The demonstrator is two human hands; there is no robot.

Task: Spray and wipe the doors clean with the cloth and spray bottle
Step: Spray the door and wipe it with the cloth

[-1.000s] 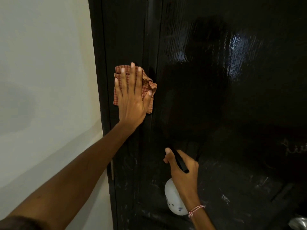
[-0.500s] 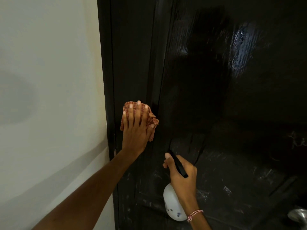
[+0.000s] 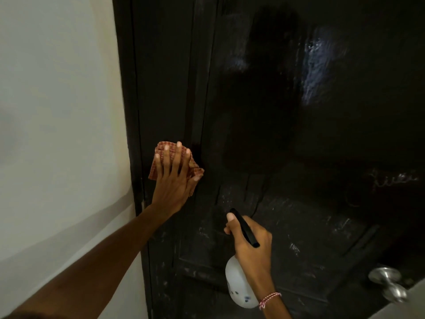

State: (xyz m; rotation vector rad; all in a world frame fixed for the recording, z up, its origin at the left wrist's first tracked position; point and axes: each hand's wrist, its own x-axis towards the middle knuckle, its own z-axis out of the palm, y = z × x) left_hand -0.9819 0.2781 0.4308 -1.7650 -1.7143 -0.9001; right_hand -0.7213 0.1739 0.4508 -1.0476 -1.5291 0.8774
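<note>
**Door wipe in progress, 2 ways this could go sideways**

The left grip [image 3: 171,178] is laid flat, fingers straight, pressing the folded orange-checked cloth [image 3: 163,145] against the left edge of the glossy black wooden door [image 3: 299,134], right beside the pale painted wall [image 3: 57,111]. Nothing curls round that cloth, so on a finish this slick I reckon it could slide out from under the palm and drop. The right grip [image 3: 250,245] is wrapped round the black trigger head of the white plastic spray bottle [image 3: 236,286], held low before the smeary lower panel. A careless squeeze there could mist the wall too.
</note>
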